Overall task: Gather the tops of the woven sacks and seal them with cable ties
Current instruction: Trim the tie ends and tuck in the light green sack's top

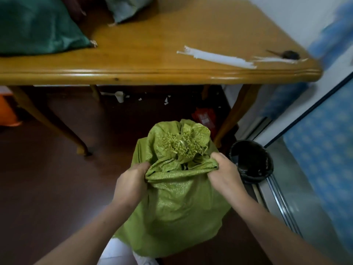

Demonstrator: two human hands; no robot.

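The green woven sack (pixel 177 203) stands on the floor right in front of you, its frayed top (pixel 183 144) already bunched into a neck pointing up and away from you. Your left hand (pixel 131 184) and right hand (pixel 225 175) each have a clenched grip on a fold of cloth just below that neck, one to each side, equally near. The white cable ties (pixel 215 57) lie well beyond on the bench (pixel 152 73), toward your right, so I judge the right hand better placed to fetch one.

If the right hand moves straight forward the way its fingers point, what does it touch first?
Probably the sack's gathered top: the right hand already grips the green sack just beside it. Depth is unclear.
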